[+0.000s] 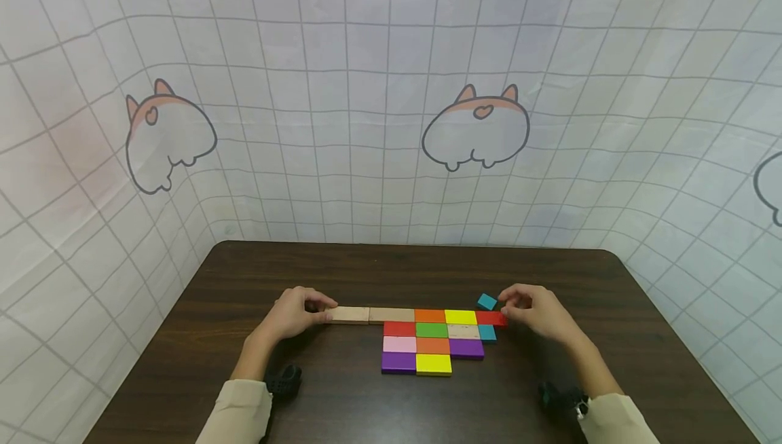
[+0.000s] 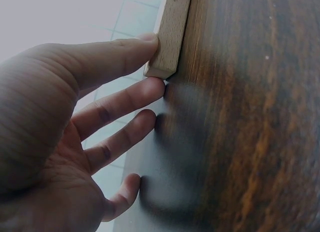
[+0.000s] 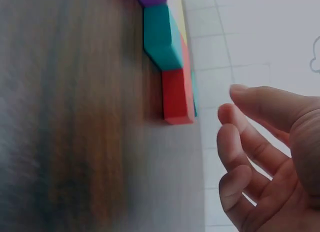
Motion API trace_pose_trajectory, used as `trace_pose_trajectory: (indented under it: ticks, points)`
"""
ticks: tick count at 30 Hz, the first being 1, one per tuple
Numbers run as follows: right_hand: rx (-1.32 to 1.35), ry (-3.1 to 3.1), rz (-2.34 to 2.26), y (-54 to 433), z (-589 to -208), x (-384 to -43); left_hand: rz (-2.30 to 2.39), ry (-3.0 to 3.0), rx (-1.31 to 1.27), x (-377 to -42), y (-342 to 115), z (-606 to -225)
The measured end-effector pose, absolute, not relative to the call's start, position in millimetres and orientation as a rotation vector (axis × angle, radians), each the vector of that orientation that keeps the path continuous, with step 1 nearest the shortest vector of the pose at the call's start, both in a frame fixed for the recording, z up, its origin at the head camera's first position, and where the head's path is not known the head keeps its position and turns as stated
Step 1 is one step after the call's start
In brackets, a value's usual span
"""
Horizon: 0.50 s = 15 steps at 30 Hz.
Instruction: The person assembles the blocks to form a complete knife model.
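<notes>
In the head view, my left hand (image 1: pixel 299 313) is at the left end of a row of flat wooden blocks. Its thumb and index fingertips touch the end of a plain wood block (image 2: pixel 172 39), while the other fingers reach past it, fairly straight. A second plain block (image 1: pixel 392 315) continues the row, followed by orange (image 1: pixel 430 316), yellow (image 1: pixel 461 317) and red (image 1: pixel 491 319) ones. Beside the red block's right end is my right hand (image 1: pixel 535 309), fingers loosely bent and holding nothing. The right wrist view shows a gap between these fingers and the red block.
Shorter rows of coloured blocks lie against the near side of the long row, ending in a purple block (image 1: pixel 399 362) and a yellow block (image 1: pixel 434 364). A loose teal block (image 1: pixel 487 302) lies behind the red one. All rest on a dark wooden table (image 1: pixel 342 407), with gridded cloth (image 1: pixel 366 213) behind.
</notes>
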State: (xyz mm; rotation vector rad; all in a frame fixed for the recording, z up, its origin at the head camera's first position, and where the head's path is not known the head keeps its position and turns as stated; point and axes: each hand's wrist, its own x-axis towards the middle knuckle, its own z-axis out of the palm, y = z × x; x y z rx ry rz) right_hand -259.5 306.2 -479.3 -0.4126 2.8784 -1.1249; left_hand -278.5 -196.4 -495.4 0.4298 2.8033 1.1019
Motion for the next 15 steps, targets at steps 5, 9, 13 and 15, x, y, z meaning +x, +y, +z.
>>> trace_pose_trajectory:
  ticks: [5,9,13,15]
  points:
    - [-0.362,2.887,-1.097,307,-483,-277,1.101,2.802,0.428,-279,-197,-495]
    - [-0.366,2.86,-1.089,303,-485,-288,1.098,2.807,0.425,-280,-197,-495]
    - [-0.354,2.837,-1.091,297,-489,-295,1.098,2.809,0.428,-280,-197,-495]
    - [-0.351,2.829,-1.086,295,-491,-298,1.099,2.807,0.426,-279,-196,-496]
